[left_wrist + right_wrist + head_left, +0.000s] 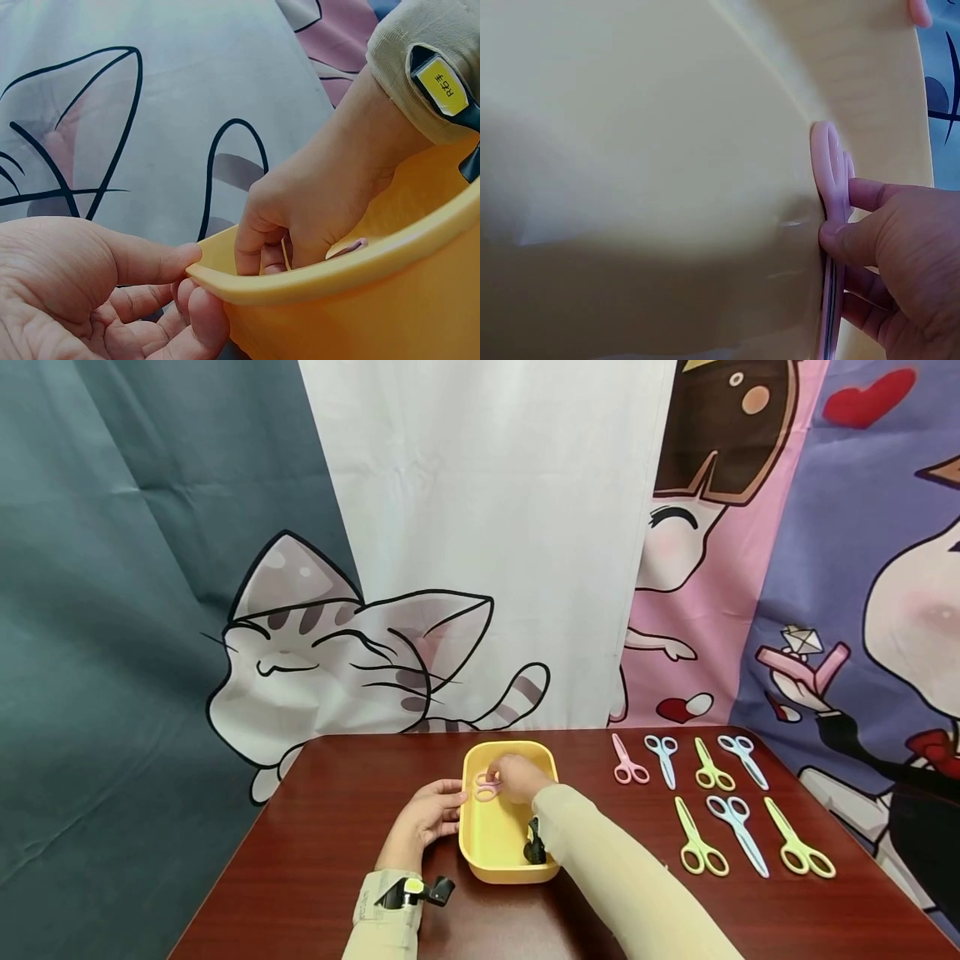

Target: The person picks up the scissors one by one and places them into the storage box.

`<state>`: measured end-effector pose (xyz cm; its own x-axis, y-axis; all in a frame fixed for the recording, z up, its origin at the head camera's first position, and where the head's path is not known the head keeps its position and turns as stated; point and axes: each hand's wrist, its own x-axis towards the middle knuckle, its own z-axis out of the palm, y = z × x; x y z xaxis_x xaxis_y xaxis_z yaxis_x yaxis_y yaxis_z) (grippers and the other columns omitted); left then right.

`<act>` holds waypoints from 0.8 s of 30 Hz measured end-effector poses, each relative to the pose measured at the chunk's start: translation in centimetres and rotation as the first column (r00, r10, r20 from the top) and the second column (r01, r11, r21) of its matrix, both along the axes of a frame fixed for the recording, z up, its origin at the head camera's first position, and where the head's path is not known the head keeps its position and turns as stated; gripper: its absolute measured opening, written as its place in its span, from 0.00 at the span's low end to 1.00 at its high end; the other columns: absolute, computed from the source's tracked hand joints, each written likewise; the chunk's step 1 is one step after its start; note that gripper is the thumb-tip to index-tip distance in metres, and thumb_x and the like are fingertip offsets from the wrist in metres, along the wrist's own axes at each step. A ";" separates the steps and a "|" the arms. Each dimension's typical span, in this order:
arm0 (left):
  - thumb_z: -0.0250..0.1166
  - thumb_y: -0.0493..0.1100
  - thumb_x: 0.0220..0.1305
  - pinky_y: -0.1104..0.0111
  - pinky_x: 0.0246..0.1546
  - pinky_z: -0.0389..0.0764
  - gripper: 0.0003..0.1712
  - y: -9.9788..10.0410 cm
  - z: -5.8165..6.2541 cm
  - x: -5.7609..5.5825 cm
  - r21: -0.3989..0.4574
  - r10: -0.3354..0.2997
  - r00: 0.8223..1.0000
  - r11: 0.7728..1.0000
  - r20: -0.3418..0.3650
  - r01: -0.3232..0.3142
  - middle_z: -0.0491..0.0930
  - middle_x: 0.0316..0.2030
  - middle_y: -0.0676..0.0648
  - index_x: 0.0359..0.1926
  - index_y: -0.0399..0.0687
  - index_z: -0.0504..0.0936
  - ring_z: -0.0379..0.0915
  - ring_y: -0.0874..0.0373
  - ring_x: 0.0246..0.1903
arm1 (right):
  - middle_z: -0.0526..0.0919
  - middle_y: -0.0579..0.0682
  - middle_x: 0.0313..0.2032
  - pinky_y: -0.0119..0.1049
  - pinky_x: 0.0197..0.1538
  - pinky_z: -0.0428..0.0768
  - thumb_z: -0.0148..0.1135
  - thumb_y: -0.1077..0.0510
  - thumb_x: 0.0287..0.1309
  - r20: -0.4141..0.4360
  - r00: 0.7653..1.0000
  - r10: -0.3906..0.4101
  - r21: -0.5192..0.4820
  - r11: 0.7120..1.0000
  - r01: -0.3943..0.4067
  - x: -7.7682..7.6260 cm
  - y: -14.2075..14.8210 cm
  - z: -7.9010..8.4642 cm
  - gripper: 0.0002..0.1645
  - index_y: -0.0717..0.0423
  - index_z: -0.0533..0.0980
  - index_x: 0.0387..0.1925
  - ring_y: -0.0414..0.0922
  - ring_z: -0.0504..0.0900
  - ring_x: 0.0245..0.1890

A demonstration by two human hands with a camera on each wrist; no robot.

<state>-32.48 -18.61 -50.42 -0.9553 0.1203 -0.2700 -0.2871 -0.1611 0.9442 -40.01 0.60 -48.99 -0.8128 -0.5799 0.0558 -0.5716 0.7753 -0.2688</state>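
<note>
A yellow plastic bin (491,852) stands on the table in front of me. My left hand (429,814) is at its left side; in the left wrist view the thumb and fingers pinch the bin's rim near a corner. My right hand (517,777) reaches down inside the bin and pinches pink scissors (829,169) between thumb and fingers. Their loops point toward the bin's left wall, and the scissors stand on edge close along the bin's surface in the right wrist view. The right hand hides the blades in the head view.
Right of the bin, several scissors lie in two rows: pink scissors (630,772), blue scissors (738,833) and yellow-green scissors (699,843) among them. The dark red-brown table (300,877) ends at a printed cloth backdrop (487,510). Both wrists wear black camera straps.
</note>
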 end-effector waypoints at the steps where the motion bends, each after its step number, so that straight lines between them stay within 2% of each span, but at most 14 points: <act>1: 0.60 0.35 0.73 0.70 0.25 0.82 0.24 0.0 0.0 0.0 0.000 0.001 1.000 1.000 0.001 -0.001 0.81 0.34 0.44 0.66 0.32 0.67 0.77 0.61 0.27 | 0.82 0.45 0.32 0.40 0.49 0.79 0.66 0.73 0.55 0.003 1.000 -0.004 0.005 1.000 0.004 0.0 0.0 0.0 0.16 0.51 0.84 0.39 0.43 0.77 0.36; 11: 0.60 0.35 0.72 0.69 0.25 0.82 0.25 0.0 -0.1 0.0 0.008 0.001 1.000 1.000 0.003 -0.001 0.80 0.33 0.45 0.66 0.32 0.66 0.76 0.61 0.26 | 0.84 0.48 0.35 0.41 0.51 0.79 0.67 0.72 0.55 -0.006 1.000 -0.017 0.026 1.000 0.017 0.5 -0.2 0.5 0.15 0.51 0.84 0.41 0.45 0.80 0.39; 14: 0.60 0.35 0.73 0.69 0.25 0.82 0.25 0.0 -0.2 0.1 0.005 -0.003 1.000 1.000 -0.004 0.003 0.80 0.33 0.45 0.66 0.32 0.66 0.75 0.61 0.26 | 0.86 0.51 0.41 0.43 0.54 0.79 0.70 0.68 0.57 0.005 1.000 -0.014 0.017 1.000 0.014 0.4 -0.1 0.8 0.14 0.53 0.83 0.44 0.49 0.82 0.44; 17: 0.60 0.35 0.73 0.70 0.26 0.82 0.25 0.0 -0.3 0.1 0.005 -0.011 1.000 1.000 0.004 0.011 0.80 0.33 0.45 0.67 0.32 0.66 0.75 0.61 0.26 | 0.85 0.52 0.46 0.43 0.55 0.78 0.73 0.64 0.55 0.008 1.000 -0.024 0.001 1.000 0.024 0.0 0.3 1.0 0.21 0.53 0.81 0.51 0.49 0.81 0.47; 21: 0.60 0.35 0.73 0.69 0.26 0.82 0.25 0.0 -0.3 0.0 0.006 -0.013 1.000 1.000 0.006 0.013 0.80 0.33 0.45 0.67 0.33 0.66 0.76 0.61 0.27 | 0.83 0.53 0.44 0.44 0.49 0.79 0.70 0.65 0.56 0.039 0.997 -0.060 -0.105 0.992 0.063 -0.7 1.3 2.5 0.24 0.53 0.78 0.55 0.48 0.80 0.43; 24: 0.59 0.35 0.73 0.70 0.26 0.82 0.25 0.0 -0.2 0.0 0.006 -0.006 1.000 1.000 -0.001 0.006 0.80 0.33 0.46 0.67 0.32 0.66 0.75 0.61 0.27 | 0.82 0.54 0.40 0.46 0.44 0.80 0.63 0.66 0.60 0.057 0.993 -0.105 -0.196 0.974 0.115 -1.4 2.6 4.4 0.20 0.56 0.78 0.54 0.48 0.80 0.39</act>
